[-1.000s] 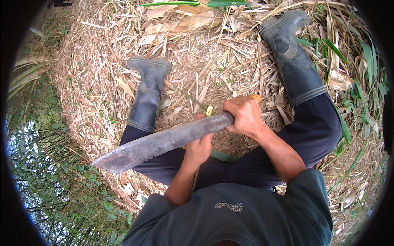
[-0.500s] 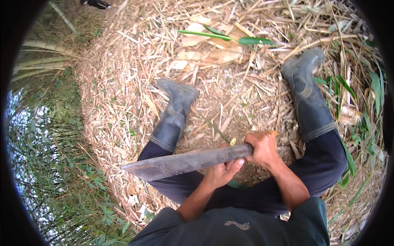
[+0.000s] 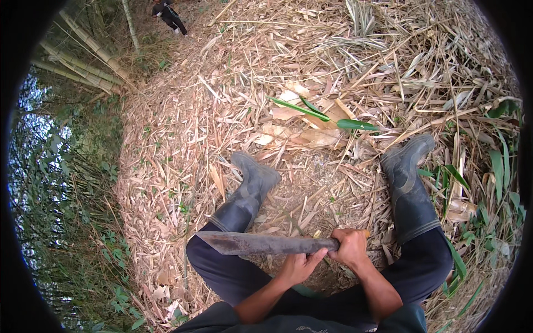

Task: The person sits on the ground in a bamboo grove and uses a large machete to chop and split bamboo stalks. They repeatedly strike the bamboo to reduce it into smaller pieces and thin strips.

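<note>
My right hand (image 3: 351,246) is wrapped round the handle of a machete, whose orange end shows beside the fist. The machete's broad, dark, worn blade (image 3: 258,244) points left across my lap, its slanted tip above my left knee. My left hand (image 3: 298,268) is closed just below the blade near the handle, with the thumb along the lower edge. The blade hides its other fingers and whatever they hold. Above the blade a thin greenish stem (image 3: 293,223) shows, with a small pale yellow bit beside it. A green strip (image 3: 305,291) lies below my left hand.
I sit with legs apart in black rubber boots (image 3: 252,183) on ground strewn with dry bamboo leaves (image 3: 183,127). Green leaves (image 3: 355,125) lie ahead. Bamboo stalks (image 3: 91,50) and a person in dark clothes (image 3: 169,18) are at the far left. Plants (image 3: 499,166) grow at right.
The view has tilted up, so my legs, hands and the machete sit lower and more of the far person shows. The blade now lies more level; both hands keep their places by it.
</note>
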Available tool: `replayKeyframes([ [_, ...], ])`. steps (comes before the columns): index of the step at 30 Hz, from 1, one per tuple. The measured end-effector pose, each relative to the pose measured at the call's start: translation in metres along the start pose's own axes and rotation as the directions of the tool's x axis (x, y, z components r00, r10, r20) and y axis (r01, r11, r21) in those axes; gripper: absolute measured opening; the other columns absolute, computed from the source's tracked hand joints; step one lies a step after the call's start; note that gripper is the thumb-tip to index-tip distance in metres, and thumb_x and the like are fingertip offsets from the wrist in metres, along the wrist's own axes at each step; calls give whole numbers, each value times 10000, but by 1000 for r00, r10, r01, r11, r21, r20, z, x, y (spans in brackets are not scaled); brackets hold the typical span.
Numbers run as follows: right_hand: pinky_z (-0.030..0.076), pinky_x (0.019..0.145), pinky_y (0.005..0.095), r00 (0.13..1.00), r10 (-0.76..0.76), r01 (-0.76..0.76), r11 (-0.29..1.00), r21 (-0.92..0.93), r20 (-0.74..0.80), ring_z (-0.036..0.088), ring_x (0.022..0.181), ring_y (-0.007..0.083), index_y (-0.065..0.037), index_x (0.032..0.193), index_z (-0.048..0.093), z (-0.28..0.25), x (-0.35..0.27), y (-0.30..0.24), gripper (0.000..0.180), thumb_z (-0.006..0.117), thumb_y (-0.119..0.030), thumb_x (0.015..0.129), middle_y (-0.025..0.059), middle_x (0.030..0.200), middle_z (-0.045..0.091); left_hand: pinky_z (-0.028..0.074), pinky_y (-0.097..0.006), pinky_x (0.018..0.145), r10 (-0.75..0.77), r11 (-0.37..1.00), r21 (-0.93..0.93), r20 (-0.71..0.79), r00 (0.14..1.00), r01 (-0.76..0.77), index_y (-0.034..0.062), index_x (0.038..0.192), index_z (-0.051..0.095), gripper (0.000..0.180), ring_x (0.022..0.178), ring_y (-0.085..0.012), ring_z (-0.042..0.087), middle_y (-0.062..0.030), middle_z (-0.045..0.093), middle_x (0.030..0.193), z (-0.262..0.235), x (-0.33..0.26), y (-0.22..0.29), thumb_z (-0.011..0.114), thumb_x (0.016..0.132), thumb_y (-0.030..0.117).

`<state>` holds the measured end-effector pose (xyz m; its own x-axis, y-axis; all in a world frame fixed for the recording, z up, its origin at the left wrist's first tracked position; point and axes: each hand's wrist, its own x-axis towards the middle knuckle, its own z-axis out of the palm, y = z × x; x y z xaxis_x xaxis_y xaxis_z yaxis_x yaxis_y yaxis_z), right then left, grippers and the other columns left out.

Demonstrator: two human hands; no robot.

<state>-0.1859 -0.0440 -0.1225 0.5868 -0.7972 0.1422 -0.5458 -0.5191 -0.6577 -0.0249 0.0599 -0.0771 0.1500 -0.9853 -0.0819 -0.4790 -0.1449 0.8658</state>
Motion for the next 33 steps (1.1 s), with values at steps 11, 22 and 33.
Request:
replayKeyframes([
  [11,536,622,462,998,-14,15,1000,7,-63,668,622,353,-105,711,637,0,1,0,222,769,-262,627,107,661,671,410,-372,620,96,995,-28,-94,991,-99,-6,1010,658,282,668,-193,500,-73,542,741,7,3,5,670,985,275],
  [22,489,546,397,983,185,-175,953,248,-18,627,533,312,-73,708,675,10,-4,9,195,761,-246,687,128,537,585,424,-322,658,60,994,-86,-45,997,-64,7,1056,603,348,710,-158,509,-30,516,756,12,15,-12,607,1020,353],
  [33,367,432,302,693,649,-629,331,703,315,465,462,122,-29,820,541,23,2,44,142,630,-128,870,9,589,508,330,-263,477,-416,725,-488,252,874,486,96,828,513,409,524,-65,389,43,436,634,16,22,-88,466,1079,414],
])
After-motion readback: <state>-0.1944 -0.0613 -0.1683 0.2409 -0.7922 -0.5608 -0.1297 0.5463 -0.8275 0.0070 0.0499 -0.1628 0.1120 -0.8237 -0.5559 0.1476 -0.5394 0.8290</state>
